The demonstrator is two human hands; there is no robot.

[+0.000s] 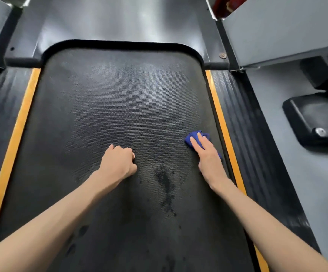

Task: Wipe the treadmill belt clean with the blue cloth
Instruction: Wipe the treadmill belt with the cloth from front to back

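Head view, looking down the length of the treadmill belt (pixel 120 107). Right hand (pixel 208 156) lies flat, fingers straight and together, pressing the blue cloth (pixel 206 136) onto the belt; nothing is gripped, and the cloth is bunched under the fingertips and palm with blue showing ahead of the fingers and a sliver by the little-finger side. Cloth position: right-hand portion of the belt, just beside the belt's right edge and near the right yellow stripe (pixel 224 130), not over it. Left hand (pixel 118 163) is balled into a fist, knuckles down on the belt near its centre line, holding nothing visible. The two hands are well apart. Between them and nearer the camera sits a dark blotch (pixel 165 181) with spatter trailing toward the camera; smaller dark spots lie beside the left forearm. Belt ahead of both hands is open up to its rounded front edge, where it runs under the grey front cover (pixel 120 22); that stretch shows a pale, hazy sheen. Left of the left hand the belt is open out to the left yellow stripe (pixel 12 144). Outside each stripe is a dark side rail; the right side rail (pixel 243 134) is ribbed. Beyond it, grey floor (pixel 277 154) and a black machine foot (pixel 312 118).
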